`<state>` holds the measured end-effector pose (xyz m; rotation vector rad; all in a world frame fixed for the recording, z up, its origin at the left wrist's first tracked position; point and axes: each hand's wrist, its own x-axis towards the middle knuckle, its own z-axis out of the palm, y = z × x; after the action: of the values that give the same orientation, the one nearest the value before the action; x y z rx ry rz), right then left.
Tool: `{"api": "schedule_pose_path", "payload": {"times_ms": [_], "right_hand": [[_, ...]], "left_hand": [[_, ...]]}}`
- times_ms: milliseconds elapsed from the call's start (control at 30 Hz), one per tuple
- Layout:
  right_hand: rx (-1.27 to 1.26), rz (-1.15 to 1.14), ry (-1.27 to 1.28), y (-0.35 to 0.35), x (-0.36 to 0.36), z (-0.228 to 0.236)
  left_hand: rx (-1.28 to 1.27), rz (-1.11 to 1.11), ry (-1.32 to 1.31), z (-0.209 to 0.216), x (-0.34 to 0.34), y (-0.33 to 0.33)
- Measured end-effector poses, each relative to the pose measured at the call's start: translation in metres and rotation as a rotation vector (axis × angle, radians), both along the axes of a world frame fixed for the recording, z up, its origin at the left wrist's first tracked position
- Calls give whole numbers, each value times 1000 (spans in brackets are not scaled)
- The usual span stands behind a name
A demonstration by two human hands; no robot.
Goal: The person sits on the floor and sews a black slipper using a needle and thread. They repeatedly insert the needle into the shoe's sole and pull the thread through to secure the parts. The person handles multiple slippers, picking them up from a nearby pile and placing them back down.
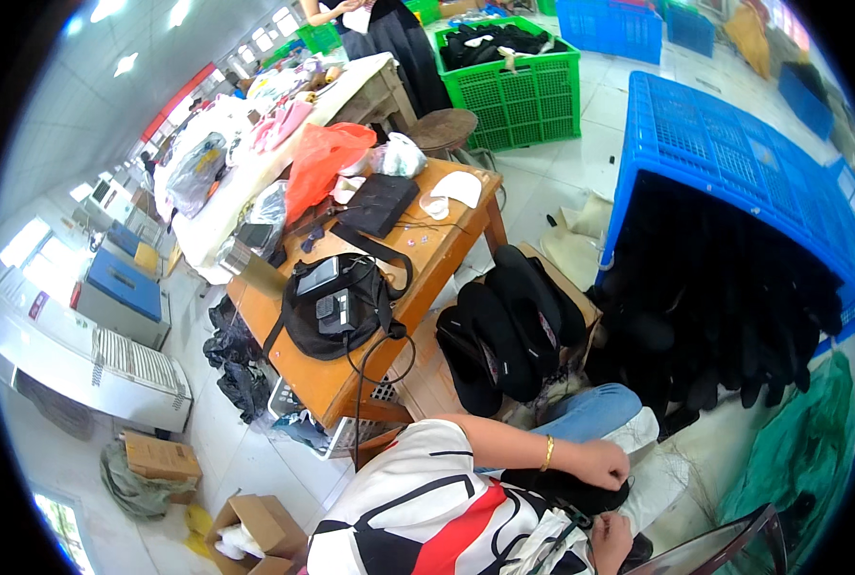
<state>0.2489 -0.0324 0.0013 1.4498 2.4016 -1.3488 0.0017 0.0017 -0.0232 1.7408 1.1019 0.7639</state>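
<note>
Orange-topped wooden table (427,251) stood at the left, carrying a black bag (336,305). Right of it, black insoles (504,331) lay stacked. Lower right, the left hand (604,464) pinched a black insole (566,491) in the lap; the right hand (612,542) gripped its lower edge.

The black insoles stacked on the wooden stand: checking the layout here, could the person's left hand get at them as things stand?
Probably yes, once freed. The black insoles lie uncovered just beyond the knee with nothing between, but the left hand is busy gripping a black piece on the lap.
</note>
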Motion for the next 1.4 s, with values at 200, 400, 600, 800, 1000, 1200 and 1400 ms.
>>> {"api": "schedule_pose_path", "payload": {"times_ms": [200, 400, 600, 800, 1000, 1200, 1400], "right_hand": [[-372, -362, 396, 9, 48, -94], [-237, -379, 108, 8, 46, -131], [-267, -408, 292, 25, 49, -75], [-472, -655, 630, 52, 69, -25], [-985, -1228, 1216, 75, 74, 4], [-890, -1168, 867, 127, 194, -94], [-642, -1297, 1110, 109, 152, -19]], "left_hand": [[-8, -64, 109, 2, 6, -7], [-56, -62, 155, 8, 5, -7], [-96, -26, 126, 1, 4, -8], [-69, -26, 92, -4, 5, -11], [-23, -11, 148, 1, 7, -12], [-44, -84, 261, 10, 6, -8], [-21, -82, 307, 4, 11, -11]]}}
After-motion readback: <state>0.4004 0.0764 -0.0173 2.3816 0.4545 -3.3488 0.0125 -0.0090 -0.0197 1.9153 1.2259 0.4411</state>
